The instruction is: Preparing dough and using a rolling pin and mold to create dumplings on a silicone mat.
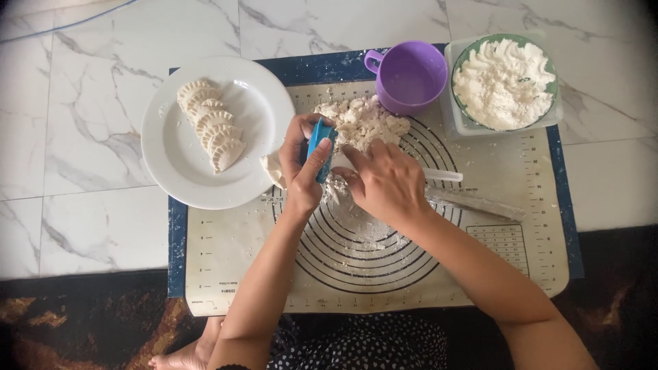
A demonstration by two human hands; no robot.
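Observation:
My left hand grips a small blue dumpling press, held upright over the baking mat. My right hand rests beside it, fingers pinching at pale dough near the press. A crumbly heap of dough lies just beyond both hands. To the left, a white plate carries several shaped, crimped dumplings.
A purple mug stands at the mat's far edge. A green bowl of flour sits in a clear tray at the far right. A clear rolling pin lies right of my hands. Marble floor surrounds the mat; dark rug below.

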